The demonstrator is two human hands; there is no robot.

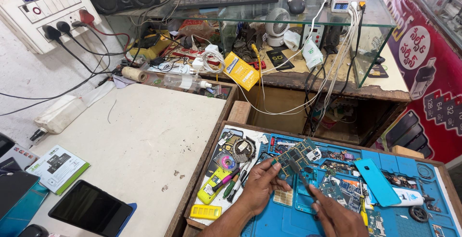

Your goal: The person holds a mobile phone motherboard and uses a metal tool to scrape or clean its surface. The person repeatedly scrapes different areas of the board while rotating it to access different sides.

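Observation:
My left hand (260,185) holds a green circuit board (297,154) by its lower left edge, tilted above a blue work mat (399,169). My right hand (337,215) grips a thin dark tool (302,178), like tweezers or a probe, with its tip touching the board's lower side. Both hands hover over the tray, near several other small circuit boards (337,189) lying on the mat.
A turquoise phone cover (377,180), a white tube (408,197), screwdrivers (231,181) and a yellow part (205,212) lie in the wooden tray. To the left, a white tabletop (139,136) carries a black tablet (90,209). A glass shelf (308,16) with keyboard, fan and cables stands behind.

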